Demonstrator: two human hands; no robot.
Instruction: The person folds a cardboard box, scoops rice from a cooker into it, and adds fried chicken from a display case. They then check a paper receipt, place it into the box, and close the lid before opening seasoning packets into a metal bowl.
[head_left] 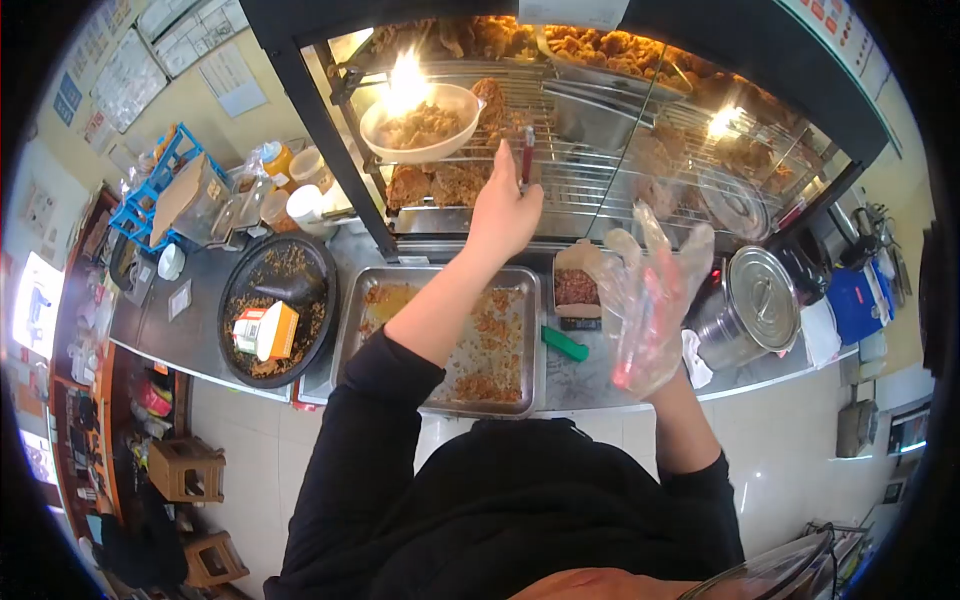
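Black top point(530, 500): nearest, at six o'clock from the tray's middle, the centre for every hour below
Left hand point(505, 215): at one o'clock, bare, reaching over the tray point(534, 340) to the cabinet point(335, 150), forefinger straight, thumb spread
Red handle point(528, 150): at one o'clock, upright, just beside that forefinger and thumb; whether they touch it, I cannot tell
Right hand point(650, 300): near three o'clock, raised, well apart from the left, fingers spread, nothing plainly gripped
Glove point(692, 262): loose clear plastic over the right hand, likely to keep skin off food, while the bare left is at the cabinet front
Bowl point(425, 155): at twelve o'clock inside the cabinet, food in it, near a bright lamp point(408, 85), perhaps for warmth
Tray: between body and cabinet, bits of food in it, a low place likely meant to catch drips
Pan point(328, 290): at nine o'clock, a carton point(275, 335) resting inside, a narrow gap from the tray's rim
Green thing point(565, 343): at three o'clock, close by the tray's right edge
Pot point(725, 335): at three o'clock, lidded, beyond the glove, bounding the right hand's room on that side
Counter point(200, 335): its front edge runs close before the body, so the freer space for the arms is above the tray
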